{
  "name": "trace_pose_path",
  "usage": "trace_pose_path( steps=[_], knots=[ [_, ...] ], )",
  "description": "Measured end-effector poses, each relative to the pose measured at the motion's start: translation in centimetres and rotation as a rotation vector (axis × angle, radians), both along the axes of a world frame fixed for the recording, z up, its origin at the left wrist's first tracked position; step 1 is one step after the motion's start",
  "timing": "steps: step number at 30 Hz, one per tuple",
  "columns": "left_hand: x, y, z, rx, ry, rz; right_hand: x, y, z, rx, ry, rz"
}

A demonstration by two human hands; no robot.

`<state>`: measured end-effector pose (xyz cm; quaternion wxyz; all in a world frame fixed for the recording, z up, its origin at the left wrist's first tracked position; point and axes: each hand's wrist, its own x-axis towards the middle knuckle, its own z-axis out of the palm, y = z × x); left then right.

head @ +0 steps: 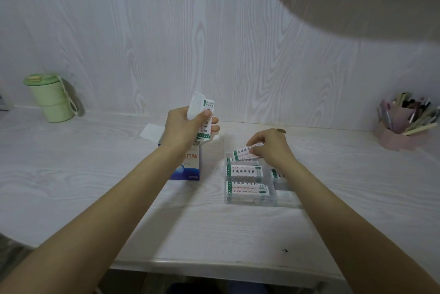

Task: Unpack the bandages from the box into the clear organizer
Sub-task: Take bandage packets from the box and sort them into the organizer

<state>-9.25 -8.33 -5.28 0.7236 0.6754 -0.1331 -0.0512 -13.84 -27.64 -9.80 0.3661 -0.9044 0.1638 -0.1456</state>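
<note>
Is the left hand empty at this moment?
No, the left hand grips a stack of bandages above the box.

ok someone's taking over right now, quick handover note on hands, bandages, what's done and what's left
Left hand grips a stack of bandages above the open box.
Right hand pinches one bandage over the back of the clear organizer.
Done: bandage piles already lie in the organizer's left compartments, and at least one more lies to the right, partly hidden by the arm.
Left: set down the pinched bandage, then sort the left hand's stack. Whether the box holds more cannot be seen.
</note>
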Motion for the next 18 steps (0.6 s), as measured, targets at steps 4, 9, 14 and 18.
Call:
trace_pose_path(
  steps=[4,9,14,18],
  knots=[
    [0.1,0.1,-0.1,0.048,-0.023,-0.005,0.6,1.2,-0.6,-0.148,0.079,0.049],
    [0.0,0.1,-0.1,0.042,-0.033,-0.012,1.0,2.1,-0.9,-0.337,0.171,0.069],
    [-0.3,0.0,0.1,0.013,-0.005,-0.034,1.6,2.2,-0.8,-0.432,0.234,0.081],
    [-0.6,0.0,0.3,0.024,-0.024,-0.073,1.3,2.0,0.0,-0.362,0.136,0.101]
  ],
)
